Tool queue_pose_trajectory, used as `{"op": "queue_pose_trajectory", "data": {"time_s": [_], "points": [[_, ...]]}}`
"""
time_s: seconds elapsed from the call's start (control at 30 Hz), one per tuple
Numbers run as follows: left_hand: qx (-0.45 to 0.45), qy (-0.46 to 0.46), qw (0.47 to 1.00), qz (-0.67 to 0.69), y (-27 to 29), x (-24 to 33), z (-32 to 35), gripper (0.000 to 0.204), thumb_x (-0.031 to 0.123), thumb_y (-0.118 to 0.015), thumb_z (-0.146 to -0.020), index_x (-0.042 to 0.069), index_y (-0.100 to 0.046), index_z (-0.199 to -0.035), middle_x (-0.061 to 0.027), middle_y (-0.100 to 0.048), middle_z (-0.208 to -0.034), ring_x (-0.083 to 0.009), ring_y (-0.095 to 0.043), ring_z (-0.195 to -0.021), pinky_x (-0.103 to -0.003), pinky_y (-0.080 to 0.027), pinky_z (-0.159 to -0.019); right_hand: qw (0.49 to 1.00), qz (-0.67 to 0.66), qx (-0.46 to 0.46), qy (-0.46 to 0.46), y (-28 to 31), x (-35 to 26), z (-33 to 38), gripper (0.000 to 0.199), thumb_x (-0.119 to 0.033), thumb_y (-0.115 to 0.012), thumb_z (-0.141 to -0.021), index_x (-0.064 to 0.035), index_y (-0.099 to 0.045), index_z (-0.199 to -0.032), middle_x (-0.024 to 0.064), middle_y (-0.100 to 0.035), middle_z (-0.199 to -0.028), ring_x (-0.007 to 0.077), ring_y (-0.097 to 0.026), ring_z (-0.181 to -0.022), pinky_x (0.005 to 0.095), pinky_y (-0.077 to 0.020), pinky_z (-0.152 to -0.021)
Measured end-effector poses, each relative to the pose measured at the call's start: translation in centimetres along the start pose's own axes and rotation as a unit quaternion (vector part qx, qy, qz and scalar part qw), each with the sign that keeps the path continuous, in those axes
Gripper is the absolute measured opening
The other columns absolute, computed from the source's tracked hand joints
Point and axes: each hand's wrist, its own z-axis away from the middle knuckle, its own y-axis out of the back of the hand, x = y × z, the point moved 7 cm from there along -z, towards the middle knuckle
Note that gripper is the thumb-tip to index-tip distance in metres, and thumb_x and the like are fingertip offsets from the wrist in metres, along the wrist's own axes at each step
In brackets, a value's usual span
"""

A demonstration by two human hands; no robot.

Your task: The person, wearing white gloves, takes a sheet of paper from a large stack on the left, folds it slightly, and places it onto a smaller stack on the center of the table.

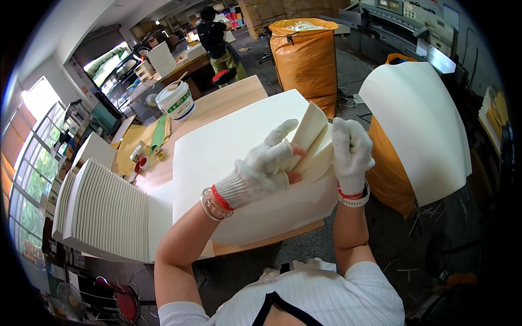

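A thick stack of large cream paper sheets point(234, 141) lies on the wooden table point(228, 95) in front of me. Its near right corner is bent upward into a fan of several sheets point(312, 138). My left hand point(263, 163), in a white knit glove with bare fingertips, pinches that lifted corner from the left. My right hand point(350, 149), gloved the same way, grips the corner's right edge with its fingers pointing up. Both wrists wear bands.
A fanned pile of grey-edged boards point(103, 209) sits at the left. A white bucket point(175, 100) stands at the table's far end. An orange sack point(304, 54) stands behind, and a large curved white sheet point(421, 125) covers another orange sack at the right. A person point(213, 38) works far back.
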Motion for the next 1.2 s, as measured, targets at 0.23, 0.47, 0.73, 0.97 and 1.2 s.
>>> {"op": "queue_pose_trajectory", "data": {"time_s": [0.23, 0.47, 0.73, 0.97, 1.2], "points": [[-0.049, -0.006, 0.999, 0.006, 0.0, -0.2, 0.2, 0.040, 0.007, -0.083, -0.076, 0.008, -0.067, -0.113, -0.0205, -0.051, -0.143, -0.0317, -0.060, -0.119, -0.034, -0.048, -0.095, 0.999, 0.004, -0.010, -0.033, -0.4, 0.2, -0.1, 0.026, -0.008, -0.064, -0.095, 0.0019, -0.054, -0.073, 0.0113, -0.049, -0.063, 0.0265, -0.050, -0.060, 0.0390, -0.0389, -0.057], [0.017, -0.013, 1.000, -0.001, 0.3, 0.9, 0.0, 0.036, -0.001, -0.082, -0.071, 0.007, -0.064, -0.101, -0.0216, -0.051, -0.141, -0.0376, -0.061, -0.117, -0.035, -0.054, -0.090, 1.000, 0.011, -0.002, -0.014, -0.1, 0.1, -0.2, 0.026, -0.008, -0.062, -0.095, 0.0029, -0.054, -0.073, 0.0117, -0.050, -0.064, 0.0265, -0.049, -0.058, 0.0396, -0.0384, -0.056], [0.024, -0.005, 0.998, -0.061, 1.1, 0.3, 0.9, 0.052, 0.004, -0.078, -0.075, 0.009, -0.064, -0.126, -0.0167, -0.069, -0.116, -0.0239, -0.070, -0.094, -0.031, -0.055, -0.079, 0.990, 0.077, -0.015, 0.115, 0.9, -3.0, 1.2, 0.013, -0.008, -0.063, -0.089, -0.0002, -0.066, -0.099, 0.0163, -0.065, -0.093, 0.0372, -0.063, -0.091, 0.0458, -0.0512, -0.084], [0.145, -0.092, 0.937, -0.303, -0.5, 3.1, 1.8, 0.052, 0.020, -0.077, -0.079, 0.007, -0.058, -0.125, -0.0104, -0.065, -0.086, -0.0291, -0.068, -0.081, -0.037, -0.056, -0.074, 0.945, 0.159, -0.285, 0.035, -2.7, -5.0, 3.7, 0.013, -0.013, -0.067, -0.085, -0.0051, -0.071, -0.095, 0.0153, -0.069, -0.091, 0.0360, -0.065, -0.085, 0.0431, -0.0528, -0.079], [0.093, 0.105, 0.979, -0.148, 7.7, 0.7, 1.8, 0.029, 0.005, -0.059, -0.088, 0.007, -0.058, -0.117, -0.0152, -0.064, -0.093, -0.0276, -0.065, -0.078, -0.040, -0.052, -0.061, 0.889, 0.120, -0.359, 0.257, -10.7, -10.9, 9.0, 0.024, -0.015, -0.068, -0.083, -0.0061, -0.066, -0.105, 0.0128, -0.063, -0.111, 0.0327, -0.060, -0.104, 0.0461, -0.0470, -0.094]]}}
